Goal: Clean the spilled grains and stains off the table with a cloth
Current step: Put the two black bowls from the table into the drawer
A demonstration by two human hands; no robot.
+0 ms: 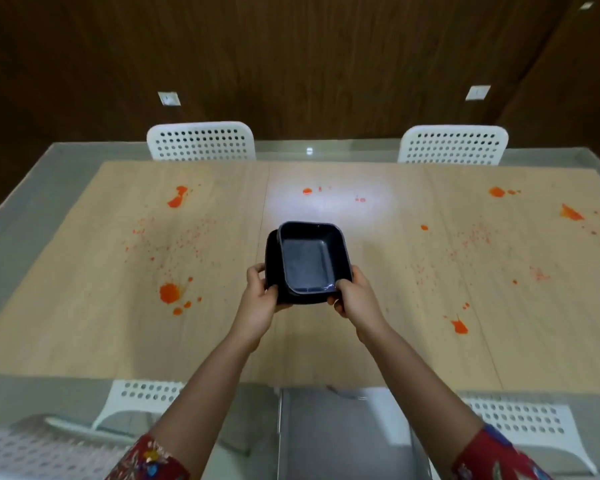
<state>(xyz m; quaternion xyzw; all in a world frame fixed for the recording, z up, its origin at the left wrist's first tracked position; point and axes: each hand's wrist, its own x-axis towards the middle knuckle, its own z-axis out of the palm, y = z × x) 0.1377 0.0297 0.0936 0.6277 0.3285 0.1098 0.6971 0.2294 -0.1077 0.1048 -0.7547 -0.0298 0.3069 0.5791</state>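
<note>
Centrally, 2 dark square dishes (309, 261) were held stacked over the wooden table (291, 351), the upper one set slightly askew in the lower. The left hand (257, 299) was curled round the near left corner of the stack, thumb on top. The right hand (355, 297) was clamped on the near right corner, thumb hooked over the upper rim. Orange stains (168, 292) were spread across the tabletop on both sides of the dishes and along the far edge, with the largest blot at the near left. Fine reddish grains (187, 237) were scattered in 2 loose patches, left and right of centre. 2 white perforated chairs (201, 142) were set at the far side.
</note>
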